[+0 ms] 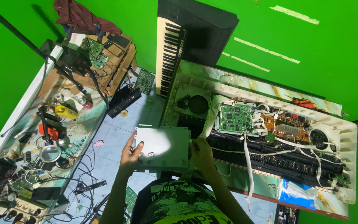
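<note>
I hold a grey metal plate [162,147] flat in front of me, over the tiled floor [110,137] and just off the near left corner of the desk [249,184]. My left hand [131,152] pinches the plate's left edge, thumb on top and fingers curled beneath. My right hand [201,154] closes on its right edge, fingers wrapped round the rim.

Just beyond my right hand, the opened keyboard [270,137] lies bottom-up along the desk, its cream shell exposing a long black key assembly [278,155] on the near side. Behind that sit a green circuit board [235,118] and, to its right, a brown circuit board [289,126], with white ribbon cables [248,161] draped across them.

To my left, a second desk [25,103] is crowded with a magnifier [49,152], a yellow tool [66,111] and tangled wires. Farther off, another keyboard [172,49] stands on end against the green wall [13,37].
</note>
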